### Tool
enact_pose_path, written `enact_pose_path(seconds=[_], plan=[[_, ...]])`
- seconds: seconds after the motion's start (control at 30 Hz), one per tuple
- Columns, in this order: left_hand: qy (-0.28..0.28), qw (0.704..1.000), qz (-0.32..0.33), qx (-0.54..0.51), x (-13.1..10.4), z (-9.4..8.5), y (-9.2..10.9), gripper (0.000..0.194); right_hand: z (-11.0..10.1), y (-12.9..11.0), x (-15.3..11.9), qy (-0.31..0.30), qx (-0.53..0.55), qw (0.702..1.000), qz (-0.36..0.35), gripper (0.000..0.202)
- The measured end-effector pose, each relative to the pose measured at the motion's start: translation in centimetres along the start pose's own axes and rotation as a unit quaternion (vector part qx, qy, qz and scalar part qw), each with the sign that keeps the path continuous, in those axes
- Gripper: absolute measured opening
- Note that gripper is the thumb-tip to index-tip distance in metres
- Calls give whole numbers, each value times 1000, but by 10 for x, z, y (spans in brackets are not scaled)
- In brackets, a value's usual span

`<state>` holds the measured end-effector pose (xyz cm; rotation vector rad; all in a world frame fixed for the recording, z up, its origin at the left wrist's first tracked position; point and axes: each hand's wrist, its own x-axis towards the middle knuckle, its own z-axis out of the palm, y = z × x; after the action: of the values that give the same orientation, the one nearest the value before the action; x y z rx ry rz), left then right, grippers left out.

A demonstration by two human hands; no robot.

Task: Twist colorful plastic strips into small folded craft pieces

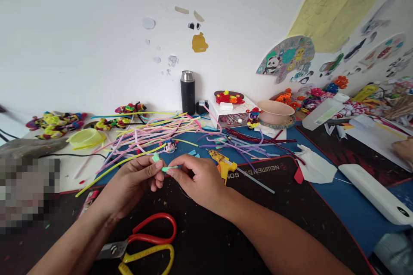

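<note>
Over the dark mat, my left hand point(138, 178) pinches a small light green fuzzy piece point(156, 157) between thumb and fingers. Close beside it, my right hand point(196, 180) grips a short green strip point(169, 168) between thumb and forefinger, its left end near the left fingertips. Whether the two green parts are joined cannot be made out. Below the hands lie scissors point(150, 238) with one red and one yellow handle. Just beyond my right hand is a yellow glue gun point(222, 164). A small doll-like figure point(170, 146) sits behind my hands.
Pink, yellow and purple pipe cleaners point(151, 131) spread across the back. A black bottle point(188, 94) stands by the wall near a white box point(230, 114) and a pink bowl point(275, 111). At right are a white device point(374, 193) and another person's hand point(404, 151).
</note>
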<state>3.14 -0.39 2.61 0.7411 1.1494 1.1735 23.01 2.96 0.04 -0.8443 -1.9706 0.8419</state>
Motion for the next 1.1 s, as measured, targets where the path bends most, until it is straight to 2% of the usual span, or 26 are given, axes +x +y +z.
enact_pose_path(seconds=[0.3, 0.5, 0.63, 0.87, 1.1], plan=[[-55, 996, -1, 64, -2, -3, 1, 47, -4, -4, 4, 0, 57, 998, 4, 16], [-140, 982, -20, 126, -3, -9, 1, 38, -4, -5, 3, -32, 84, 996, 15, 29], [-177, 979, -49, 89, -5, -8, -2, 38, -6, -9, 3, -56, 129, 989, 35, 34], [-169, 984, -50, 35, -8, -3, -7, 38, -11, -12, 6, -109, 259, 948, 150, 41], [-184, 980, -70, 25, -13, 0, -4, 40, -11, -13, 9, -143, 343, 907, 197, 46]])
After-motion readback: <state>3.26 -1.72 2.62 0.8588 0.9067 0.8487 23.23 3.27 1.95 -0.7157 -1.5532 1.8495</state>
